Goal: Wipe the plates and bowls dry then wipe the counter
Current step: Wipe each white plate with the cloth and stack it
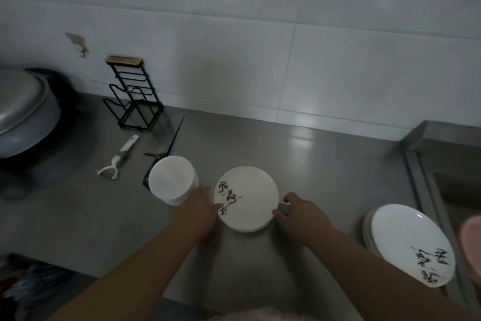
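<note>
Early, by the look: both hands point(199, 210) point(294, 210) clamped on rim of white inked-script bowl stack point(247, 198) mid grey steel worktop point(325, 164), plain white bowls point(171, 180) at 9 o'clock, script plates point(408, 240) at 4; no cloth visible, worktop unwiped.

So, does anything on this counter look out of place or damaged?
Nothing looks broken or spilled. Two small things stand out: a white peeler and dark chopsticks lie loose on the steel counter beside the empty black rack, and the wall bears a torn brown mark above it.
</note>
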`<state>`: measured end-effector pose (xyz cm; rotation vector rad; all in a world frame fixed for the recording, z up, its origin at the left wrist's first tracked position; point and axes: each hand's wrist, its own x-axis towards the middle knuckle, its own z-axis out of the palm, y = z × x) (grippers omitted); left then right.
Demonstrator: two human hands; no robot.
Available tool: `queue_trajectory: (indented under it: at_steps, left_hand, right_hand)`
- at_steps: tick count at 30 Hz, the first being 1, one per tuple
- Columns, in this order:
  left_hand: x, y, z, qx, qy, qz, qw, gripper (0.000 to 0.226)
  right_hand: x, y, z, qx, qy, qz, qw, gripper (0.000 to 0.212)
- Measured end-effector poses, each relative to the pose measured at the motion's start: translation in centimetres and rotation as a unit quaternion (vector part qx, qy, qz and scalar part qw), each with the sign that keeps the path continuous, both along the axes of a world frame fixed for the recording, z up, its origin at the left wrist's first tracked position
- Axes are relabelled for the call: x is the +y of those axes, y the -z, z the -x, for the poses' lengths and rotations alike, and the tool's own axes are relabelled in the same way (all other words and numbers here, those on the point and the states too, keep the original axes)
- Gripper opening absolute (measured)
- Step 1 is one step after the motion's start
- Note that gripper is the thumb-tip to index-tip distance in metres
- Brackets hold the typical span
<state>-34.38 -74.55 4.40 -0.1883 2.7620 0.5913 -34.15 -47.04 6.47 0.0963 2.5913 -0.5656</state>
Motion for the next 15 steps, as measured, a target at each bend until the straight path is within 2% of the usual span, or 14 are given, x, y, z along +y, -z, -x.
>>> queue_trajectory:
  at_steps: [5,9,15]
  left_hand:
    - [-0.5,1.2,1.8,-0.019,0.027,-0.033,0.999,0.037]
    - [-0.6,1.6,2.3,-0.009,0.032,-0.061,0.998,0.036]
    - [-0.7,1.7,1.9,0.016,0.02,-0.104,0.994,0.035]
  right_hand:
    - [-1.9,1.5,0.8,-0.005,0.029,-0.006,1.0,0.033]
    - [-2.5,2.5,1.1,-0.011,0.034,-0.03,0.999,0.037]
    - [-3.5,2.1,0.8,0.005,0.094,-0.013,0.995,0.029]
